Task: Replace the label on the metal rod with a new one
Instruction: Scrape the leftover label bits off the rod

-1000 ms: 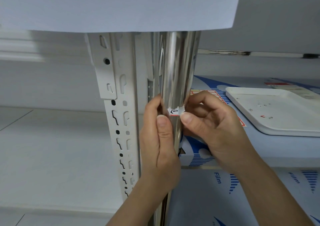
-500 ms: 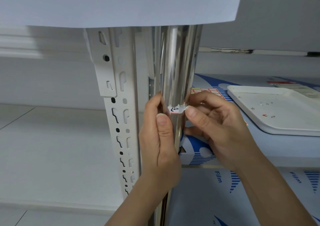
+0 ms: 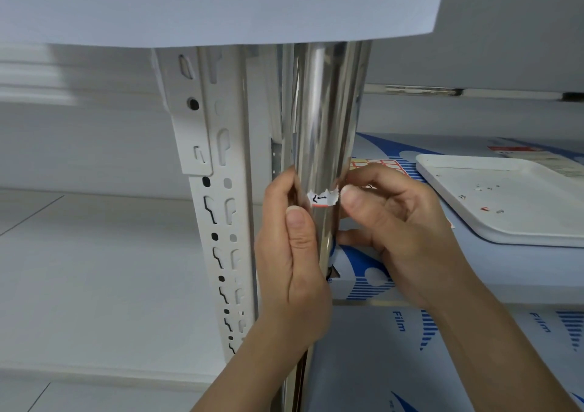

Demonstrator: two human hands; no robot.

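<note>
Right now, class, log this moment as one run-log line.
left hand: grips metal rod | right hand: thumb at torn label edge | label: partly stuck on rod

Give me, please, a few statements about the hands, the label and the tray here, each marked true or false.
1. The left hand grips the metal rod. True.
2. The label is intact with clean edges. False: its top edge is ragged and torn.
3. The right hand has its thumb at the label's right edge. True.
4. The white tray lies left of the rod. False: it lies to the right, on the shelf.
5. The tray holds small scraps. True.
</note>
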